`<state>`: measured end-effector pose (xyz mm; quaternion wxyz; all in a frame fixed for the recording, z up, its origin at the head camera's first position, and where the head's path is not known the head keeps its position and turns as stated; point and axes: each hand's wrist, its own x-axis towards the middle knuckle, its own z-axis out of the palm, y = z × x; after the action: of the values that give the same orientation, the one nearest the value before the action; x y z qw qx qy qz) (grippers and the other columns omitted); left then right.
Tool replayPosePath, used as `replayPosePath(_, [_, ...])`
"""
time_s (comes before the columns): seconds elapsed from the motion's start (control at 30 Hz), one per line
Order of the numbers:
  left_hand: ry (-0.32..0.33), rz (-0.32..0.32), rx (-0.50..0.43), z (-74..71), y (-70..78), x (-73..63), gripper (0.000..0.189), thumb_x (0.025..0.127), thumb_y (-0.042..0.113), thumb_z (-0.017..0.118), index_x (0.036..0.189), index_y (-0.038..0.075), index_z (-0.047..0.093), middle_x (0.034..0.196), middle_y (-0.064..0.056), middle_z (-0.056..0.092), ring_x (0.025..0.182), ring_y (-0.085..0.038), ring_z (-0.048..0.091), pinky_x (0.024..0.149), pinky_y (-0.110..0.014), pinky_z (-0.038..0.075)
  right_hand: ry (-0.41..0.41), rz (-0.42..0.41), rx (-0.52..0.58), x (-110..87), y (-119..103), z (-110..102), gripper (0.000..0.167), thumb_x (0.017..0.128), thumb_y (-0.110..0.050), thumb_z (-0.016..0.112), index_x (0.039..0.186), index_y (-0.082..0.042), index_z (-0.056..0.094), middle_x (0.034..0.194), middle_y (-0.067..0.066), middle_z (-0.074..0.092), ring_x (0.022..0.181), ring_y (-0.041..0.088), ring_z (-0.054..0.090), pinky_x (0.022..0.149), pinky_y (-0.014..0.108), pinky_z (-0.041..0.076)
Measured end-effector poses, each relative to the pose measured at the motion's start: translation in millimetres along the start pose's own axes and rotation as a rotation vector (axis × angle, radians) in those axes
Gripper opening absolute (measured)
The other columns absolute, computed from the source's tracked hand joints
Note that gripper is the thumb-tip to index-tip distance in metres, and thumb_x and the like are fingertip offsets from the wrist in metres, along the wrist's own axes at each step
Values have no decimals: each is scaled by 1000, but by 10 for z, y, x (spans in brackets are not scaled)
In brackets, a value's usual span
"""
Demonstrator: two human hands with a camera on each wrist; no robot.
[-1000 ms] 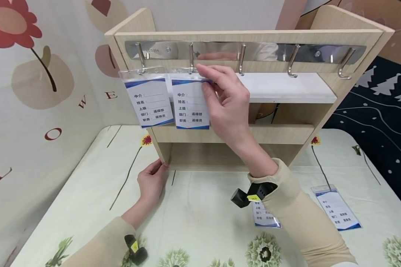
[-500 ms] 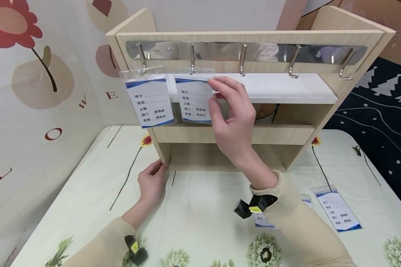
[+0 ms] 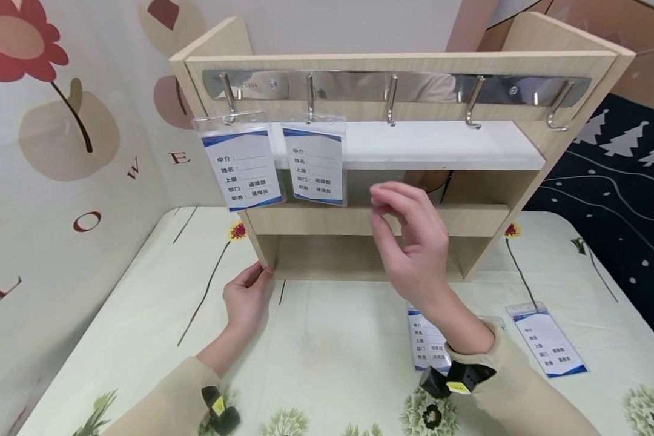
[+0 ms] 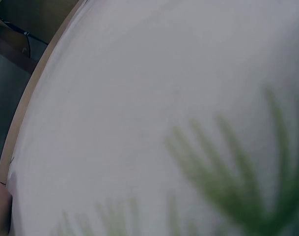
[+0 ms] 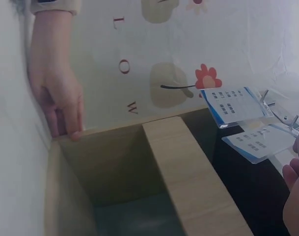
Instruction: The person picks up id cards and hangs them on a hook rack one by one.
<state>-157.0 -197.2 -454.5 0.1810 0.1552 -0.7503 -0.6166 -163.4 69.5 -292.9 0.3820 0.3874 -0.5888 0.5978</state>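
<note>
We see the right grip (image 3: 415, 239) apart, the left grip (image 3: 245, 295) clamped on the wooden shelf (image 3: 321, 221); jolting it could unhook the hanging badge holders (image 3: 315, 162)

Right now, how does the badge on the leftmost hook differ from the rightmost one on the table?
Support: the hung badge hangs from the leftmost hook; the table badge lies on the floral cloth.
Facing: the hung badge's print faces the person; the table badge's faces up.
Apparent size: in the head view, the hung badge looks larger than the table badge.
Shared: white card, blue trim, clear sleeve.
</note>
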Motion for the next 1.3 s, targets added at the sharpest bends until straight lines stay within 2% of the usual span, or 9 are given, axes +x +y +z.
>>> replayPosePath(0.2, [-4,3,-9,-13,-23,18,30,97,7,71,126,-1,71,121,-18,71,93,7,66,80,-11,55,-69,52,-2,-262,-27,-191,18,94,8,64,110,17,66,111,21,66,101,27,64,89,31,58])
replayPosePath(0.4, [-2,-3,-8,-50,-37,8,31,98,7,70,127,-1,70,122,-19,70,88,12,65,80,-11,54,-155,116,-5,-520,21,-419,37,86,21,62,123,18,62,123,15,66,107,19,65,95,28,56])
replayPosePath(0.57, [-18,-4,2,-36,-21,-17,31,98,7,69,128,-2,69,123,-20,70,89,13,64,81,-11,54,-149,252,6,-804,58,-683,47,80,32,58,125,20,60,127,9,66,108,17,65,94,24,55])
replayPosePath(0.73, [-19,-5,7,-15,-15,-20,31,99,7,69,128,-1,69,124,-18,70,88,13,64,81,-10,54,-164,413,-60,-1055,60,-941,50,79,35,59,126,19,60,124,0,67,107,13,64,90,21,56])
replayPosePath(0.97, [-19,5,-5,-9,-7,3,31,99,8,69,128,-1,69,123,-20,70,89,13,64,81,-10,54,-187,562,-232,-1201,18,-1227,50,82,29,65,128,10,64,122,-6,67,104,10,65,88,18,56])
replayPosePath(1.17, [-5,3,-18,-4,-20,7,31,97,6,70,127,-2,69,122,-21,70,86,13,65,80,-10,54,-258,607,-301,-1327,8,-1405,47,83,26,67,127,9,64,125,-9,66,104,6,65,87,16,55])
replayPosePath(1.23, [-3,6,-20,0,-29,12,31,97,5,70,127,-3,70,121,-21,70,85,13,65,80,-10,54,-273,621,-306,-1368,16,-1449,47,83,25,68,128,8,64,125,-7,67,104,6,65,87,16,55])
replayPosePath(1.3, [-1,8,-20,6,-33,15,31,97,5,70,126,-3,70,121,-22,70,85,13,65,79,-10,55,-286,642,-321,-1405,26,-1485,48,84,23,69,129,8,64,123,3,69,103,8,66,87,16,55])
